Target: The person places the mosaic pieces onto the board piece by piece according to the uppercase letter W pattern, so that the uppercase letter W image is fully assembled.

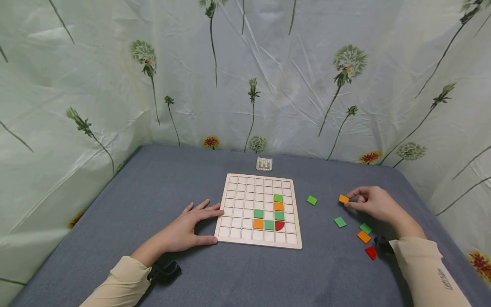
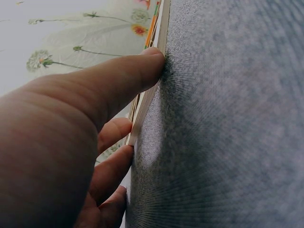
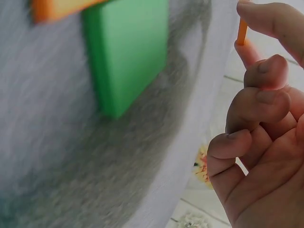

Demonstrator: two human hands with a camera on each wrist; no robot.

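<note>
A square wooden grid board (image 1: pixel 245 204) lies on the cloth-covered table. Green and orange square tiles and a red quarter-round tile (image 1: pixel 279 225) sit in some of its cells. My left hand (image 1: pixel 188 228) rests at the board's left edge, fingers spread and straight, with thumb and fingertips touching the rim. To the right of the board, my right hand (image 1: pixel 377 207) pinches an orange square tile (image 1: pixel 343 199) between thumb and index finger. In the right wrist view this tile (image 3: pixel 242 31) shows edge-on, and the other fingers are curled without holding anything.
Loose tiles lie right of the board: a light green one (image 1: pixel 312 200), a green one (image 1: pixel 339 222), another green one (image 1: pixel 365 228) against an orange one (image 1: pixel 363 237), and a red quarter-round (image 1: pixel 371 252). A small pattern card (image 1: pixel 264 163) lies behind the board. A flowered curtain (image 1: pixel 245 76) hangs behind the table.
</note>
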